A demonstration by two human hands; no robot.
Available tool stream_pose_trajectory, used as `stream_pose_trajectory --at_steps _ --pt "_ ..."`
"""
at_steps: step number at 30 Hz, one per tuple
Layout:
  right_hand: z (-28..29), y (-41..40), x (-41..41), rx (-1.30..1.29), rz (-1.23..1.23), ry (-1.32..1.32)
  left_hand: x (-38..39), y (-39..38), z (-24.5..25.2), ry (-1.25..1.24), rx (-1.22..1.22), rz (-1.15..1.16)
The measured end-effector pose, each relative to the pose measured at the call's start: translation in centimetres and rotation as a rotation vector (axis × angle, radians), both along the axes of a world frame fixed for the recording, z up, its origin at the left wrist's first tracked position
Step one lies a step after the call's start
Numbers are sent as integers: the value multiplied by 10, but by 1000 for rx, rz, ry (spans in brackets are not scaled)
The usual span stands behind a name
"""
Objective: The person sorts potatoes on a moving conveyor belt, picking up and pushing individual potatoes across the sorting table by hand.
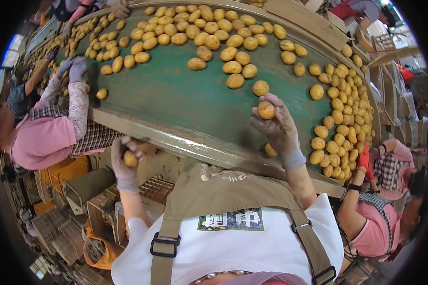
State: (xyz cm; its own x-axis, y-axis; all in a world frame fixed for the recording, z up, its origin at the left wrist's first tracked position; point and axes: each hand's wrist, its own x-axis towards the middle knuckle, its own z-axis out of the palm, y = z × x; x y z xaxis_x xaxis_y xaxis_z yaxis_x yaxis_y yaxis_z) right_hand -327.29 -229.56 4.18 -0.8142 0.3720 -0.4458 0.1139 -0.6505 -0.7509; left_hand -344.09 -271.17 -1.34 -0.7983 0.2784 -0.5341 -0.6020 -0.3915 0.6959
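Observation:
My left hand (126, 162), in a dirty light glove, holds a small potato (131, 159) beside the belt's near edge, above the crates. Over the green conveyor belt (171, 92), my gloved right hand (280, 128) is raised palm up with a potato (266, 110) in its fingers. Just beyond those fingertips another potato (261, 88) lies on the belt. A further potato (270, 150) is partly hidden by my right wrist. Many potatoes lie along the far side of the belt, and a dense pile (346, 114) is at the right.
A metal rail (185, 140) runs along the belt's near edge. Co-workers' gloved hands (77, 69) reach over the belt at left; a red-gloved hand (364, 162) touches the right pile. Wooden boxes (101, 210), a plastic crate (156, 189) and an orange bag (100, 249) stand below left.

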Motion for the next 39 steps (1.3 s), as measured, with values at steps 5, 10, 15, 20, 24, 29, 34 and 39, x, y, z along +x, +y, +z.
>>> stream_pose_trajectory --at_steps 5,10,15,20,24,29,34,39 --pt "-28 -72 -46 116 367 49 -1 143 49 847 -147 -534" --pt "-20 -81 -47 -382 127 172 -26 194 42 1225 -137 -600" --pt "-5 -64 -42 -699 -162 -93 -99 242 -17 1231 -962 -758" --pt "-11 -77 -59 -502 -294 -114 -140 304 -51 1132 -1198 -1164" --pt "-15 -85 -75 -433 -356 68 -158 307 -71 1049 -1029 -1121" --pt "-28 -88 -87 -497 -412 134 -163 257 -91 -86 403 -1030" --pt "-65 -115 -114 -287 -397 56 -132 210 -68 -108 778 -612" --pt "-91 -154 -144 -246 -361 302 -119 200 -17 1203 85 -805"
